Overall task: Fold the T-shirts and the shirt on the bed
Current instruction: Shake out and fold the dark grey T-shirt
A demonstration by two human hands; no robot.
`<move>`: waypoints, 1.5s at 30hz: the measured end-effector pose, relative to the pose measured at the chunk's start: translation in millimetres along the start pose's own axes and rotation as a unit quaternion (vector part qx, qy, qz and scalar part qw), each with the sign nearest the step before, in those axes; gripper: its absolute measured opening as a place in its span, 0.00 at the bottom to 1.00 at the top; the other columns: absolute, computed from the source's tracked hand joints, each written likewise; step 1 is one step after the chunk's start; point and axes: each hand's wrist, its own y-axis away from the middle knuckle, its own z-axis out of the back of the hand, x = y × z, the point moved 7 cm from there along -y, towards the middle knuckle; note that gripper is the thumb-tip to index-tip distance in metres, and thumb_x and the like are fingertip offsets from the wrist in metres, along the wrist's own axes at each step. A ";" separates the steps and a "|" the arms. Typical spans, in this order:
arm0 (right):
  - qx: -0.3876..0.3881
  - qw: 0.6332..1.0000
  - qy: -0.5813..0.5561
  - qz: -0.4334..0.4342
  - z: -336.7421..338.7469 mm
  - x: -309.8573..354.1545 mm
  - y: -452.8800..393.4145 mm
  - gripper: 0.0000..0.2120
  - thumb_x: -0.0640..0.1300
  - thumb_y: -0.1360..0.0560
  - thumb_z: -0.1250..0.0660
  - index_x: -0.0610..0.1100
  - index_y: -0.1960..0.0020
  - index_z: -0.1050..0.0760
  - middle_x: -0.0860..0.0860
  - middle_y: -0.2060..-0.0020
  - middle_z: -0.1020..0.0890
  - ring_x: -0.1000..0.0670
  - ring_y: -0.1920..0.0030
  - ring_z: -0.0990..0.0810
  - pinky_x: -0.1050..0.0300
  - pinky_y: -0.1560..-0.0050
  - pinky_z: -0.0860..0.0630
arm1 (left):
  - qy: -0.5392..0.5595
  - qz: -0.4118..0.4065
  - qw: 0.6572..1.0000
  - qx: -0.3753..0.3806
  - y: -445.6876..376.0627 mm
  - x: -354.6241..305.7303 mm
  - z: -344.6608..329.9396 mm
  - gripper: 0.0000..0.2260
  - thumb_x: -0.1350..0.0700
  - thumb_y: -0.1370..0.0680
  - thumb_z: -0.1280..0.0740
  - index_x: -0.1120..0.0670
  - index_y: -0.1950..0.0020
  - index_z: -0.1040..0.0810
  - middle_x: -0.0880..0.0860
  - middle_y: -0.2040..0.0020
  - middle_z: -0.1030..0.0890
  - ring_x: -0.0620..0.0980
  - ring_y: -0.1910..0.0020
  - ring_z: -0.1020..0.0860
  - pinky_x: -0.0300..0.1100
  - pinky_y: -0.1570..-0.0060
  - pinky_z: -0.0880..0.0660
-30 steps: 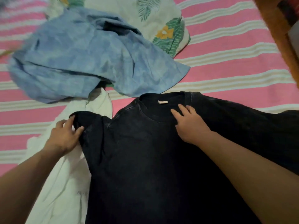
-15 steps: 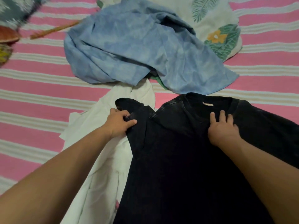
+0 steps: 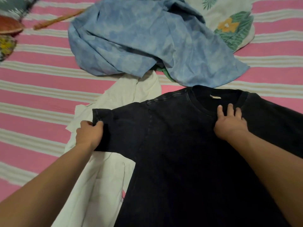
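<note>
At the far left edge a blurred red and yellow object (image 3: 9,32) sits half out of view on the pink-and-white striped bedsheet (image 3: 36,89), with a thin brown stick (image 3: 57,21) lying just right of it, its far end reaching the blue shirt. Most of the left side of the bed is bare sheet, open from the top edge down to the person's left forearm. The left hand (image 3: 89,134) pinches the hem of the black T-shirt's (image 3: 188,158) left sleeve, thumb on top and fingers curled under the cloth, so the sleeve lies drawn out flat towards the left. Under that sleeve and running down to the bottom edge lies a white T-shirt (image 3: 101,181), rumpled, its upper end tucked under the blue shirt. The blue shirt (image 3: 144,40), mottled and crumpled in a heap, lies beyond the black one; its near corner comes close to the black collar, and a scrap of green cloth (image 3: 165,72) shows under it. The black T-shirt is spread front-up across the near middle and right, its collar pointing away and its right side running out of view. The right hand (image 3: 230,124) rests flat on it just below the collar, fingers straight and slightly spread. At top right a white leaf-and-flower printed cloth (image 3: 232,25) lies partly under the blue shirt, with bare striped sheet beyond it to the right edge
</note>
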 end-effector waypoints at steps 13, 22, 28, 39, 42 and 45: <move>-0.003 1.000 0.006 -0.001 2.3 -0.4 3.0 0.37 0.47 0.19 0.43 0.49 0.18 0.61 0.45 0.19 0.60 0.38 0.20 0.58 0.38 0.23 0.47 | -0.317 -0.356 0.847 -0.235 -27.9 -101.1 47.2 0.14 0.52 0.17 0.38 0.63 0.44 0.21 0.66 0.40 0.25 0.68 0.42 0.29 0.62 0.43 0.32; -0.136 0.990 0.004 0.046 42.4 -0.7 -1.7 0.23 0.43 0.22 0.39 0.43 0.27 0.33 0.39 0.28 0.36 0.35 0.31 0.36 0.40 0.35 0.32 | -0.310 -0.442 0.834 -0.111 18.5 -140.7 -28.8 0.21 0.60 0.27 0.33 0.58 0.33 0.24 0.63 0.36 0.25 0.66 0.37 0.30 0.60 0.38 0.32; -0.259 0.965 -0.039 0.028 81.8 -36.5 -36.2 0.17 0.36 0.23 0.38 0.36 0.35 0.31 0.36 0.39 0.29 0.34 0.41 0.31 0.42 0.48 0.29 | -0.200 -0.574 0.794 -0.027 93.8 -226.8 -118.3 0.13 0.52 0.20 0.35 0.54 0.38 0.22 0.56 0.43 0.21 0.59 0.44 0.25 0.55 0.46 0.27; -0.244 0.962 -0.090 0.081 95.7 -80.4 -109.8 0.17 0.50 0.17 0.40 0.38 0.46 0.20 0.36 0.50 0.23 0.34 0.46 0.25 0.46 0.50 0.27 | -0.225 -0.513 0.827 0.044 79.0 -311.9 -229.5 0.13 0.49 0.17 0.37 0.55 0.39 0.21 0.61 0.39 0.23 0.65 0.39 0.26 0.55 0.42 0.28; -0.229 0.968 -0.086 0.047 96.3 -83.5 -121.9 0.17 0.52 0.17 0.41 0.39 0.43 0.22 0.37 0.49 0.25 0.33 0.43 0.26 0.44 0.47 0.27 | -0.209 -0.484 0.849 0.028 75.8 -319.6 -228.4 0.14 0.47 0.17 0.37 0.56 0.40 0.23 0.61 0.39 0.21 0.64 0.39 0.24 0.53 0.45 0.27; -0.294 0.953 -0.070 0.027 82.5 -69.3 -97.4 0.18 0.52 0.17 0.41 0.39 0.36 0.27 0.36 0.40 0.27 0.34 0.39 0.30 0.41 0.40 0.31 | -0.167 -0.472 0.862 0.078 89.3 -303.2 -221.8 0.21 0.40 0.18 0.39 0.54 0.34 0.27 0.57 0.36 0.22 0.60 0.37 0.24 0.51 0.43 0.29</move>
